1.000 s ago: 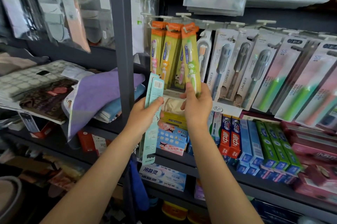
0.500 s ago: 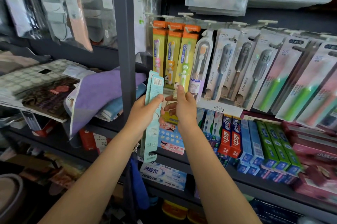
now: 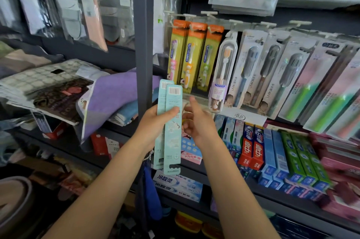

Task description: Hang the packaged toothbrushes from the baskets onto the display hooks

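In front of a dark grey metal shelf upright [image 3: 143, 44], the head view shows the left hand [image 3: 153, 124] gripping two slim pale-teal cardboard toothbrush packs [image 3: 172, 127], thumb pressed across their front and fingers wrapped behind. The packs stand nearly upright, backs toward the camera with white barcode labels at the top, one overlapping the other. The right hand [image 3: 196, 122] sits just beside them on the right with its fingers loosely spread and curled, holding nothing; whether its fingertips touch the packs' edge cannot be told.

Above the hands, three yellow-green children's toothbrush packs with orange tops [image 3: 194, 55] hang side by side on white plastic display hooks [image 3: 209, 13]. To their right hangs a clear capsule-shaped toothbrush case [image 3: 224, 71], then a row of white blister packs with grey brushes [image 3: 261, 75], then pink-and-green packs [image 3: 319, 90] that are blurred.

On the shelf below lie boxes of toothpaste in red, blue and green [image 3: 272, 153]. Left of the upright, a folded purple towel [image 3: 115, 94] rests on stacked cloth goods
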Demonstrator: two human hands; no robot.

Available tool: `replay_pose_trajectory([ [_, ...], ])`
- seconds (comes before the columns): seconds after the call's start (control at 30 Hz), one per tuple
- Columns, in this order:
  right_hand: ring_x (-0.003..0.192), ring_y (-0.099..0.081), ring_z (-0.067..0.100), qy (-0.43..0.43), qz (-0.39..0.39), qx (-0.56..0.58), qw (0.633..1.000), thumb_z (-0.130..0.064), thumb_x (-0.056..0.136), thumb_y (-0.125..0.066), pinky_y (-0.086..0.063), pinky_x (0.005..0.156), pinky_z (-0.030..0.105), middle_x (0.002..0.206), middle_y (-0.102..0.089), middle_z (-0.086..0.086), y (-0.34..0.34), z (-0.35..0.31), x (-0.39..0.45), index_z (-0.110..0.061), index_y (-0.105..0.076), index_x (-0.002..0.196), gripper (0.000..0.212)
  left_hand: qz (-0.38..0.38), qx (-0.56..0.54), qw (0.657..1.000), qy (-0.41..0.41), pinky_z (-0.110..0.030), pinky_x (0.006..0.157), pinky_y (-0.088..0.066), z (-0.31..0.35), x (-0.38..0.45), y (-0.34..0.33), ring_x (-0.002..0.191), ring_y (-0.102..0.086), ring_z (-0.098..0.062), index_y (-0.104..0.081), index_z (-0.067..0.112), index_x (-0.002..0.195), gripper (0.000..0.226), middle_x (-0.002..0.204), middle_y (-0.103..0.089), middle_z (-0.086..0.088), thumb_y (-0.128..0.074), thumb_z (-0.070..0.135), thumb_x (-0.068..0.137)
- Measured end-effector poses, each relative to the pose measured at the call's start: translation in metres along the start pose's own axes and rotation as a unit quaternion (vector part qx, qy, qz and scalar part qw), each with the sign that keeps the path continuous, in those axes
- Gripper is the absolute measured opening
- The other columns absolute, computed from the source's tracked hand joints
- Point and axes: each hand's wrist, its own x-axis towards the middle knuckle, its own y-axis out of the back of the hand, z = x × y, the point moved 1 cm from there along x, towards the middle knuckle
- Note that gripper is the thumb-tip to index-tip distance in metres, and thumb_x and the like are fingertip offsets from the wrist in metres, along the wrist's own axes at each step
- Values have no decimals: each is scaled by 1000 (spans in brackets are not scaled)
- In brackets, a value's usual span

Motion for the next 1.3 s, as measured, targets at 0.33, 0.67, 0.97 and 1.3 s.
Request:
replay_pose_trajectory([
  [0.33, 63, -65, 1, 128, -16, -75, 989, -22, 98, -66, -48, 52, 14, 97, -75, 4, 10, -8, -22, -8, -72, 117, 24, 13, 53, 998, -4, -16, 57, -54, -6, -10, 2, 77, -74, -6, -74, 23, 102, 11, 89, -79, 7, -70, 30, 94],
  [0.67, 77, -76, 27, 169, 22, 11, 985, -20, 99, -63, -62, 70, 35, 96, -75, 2, 45, 2, -32, -16, -63, 115, 16, 147, 183, 972, 0, -26, 50, -46, -46, -8, 4, 50, -55, -13, -58, 18, 79, 24, 68, -61, -3, -58, 26, 101],
  [0.97, 114, -68, 33, 148, -101, -5, 984, -70, 92, -38, -47, 109, 51, 122, -69, 21, 46, 17, -34, 4, -63, 110, 81, 33, 11, 992, 119, -26, 46, -45, -32, -11, -17, 46, -52, -16, -71, 6, 102, 45, 74, -67, -6, -62, 50, 95],
  [1.3, 128, -57, 6, 199, -146, -145, 958, 3, 96, -61, -52, 100, 28, 137, -63, -4, 32, 27, -33, -22, -60, 136, 47, 43, -36, 993, 101, -24, 43, -44, -43, -10, -7, 47, -52, -13, -65, 7, 102, 14, 74, -61, -4, -72, 14, 92],
])
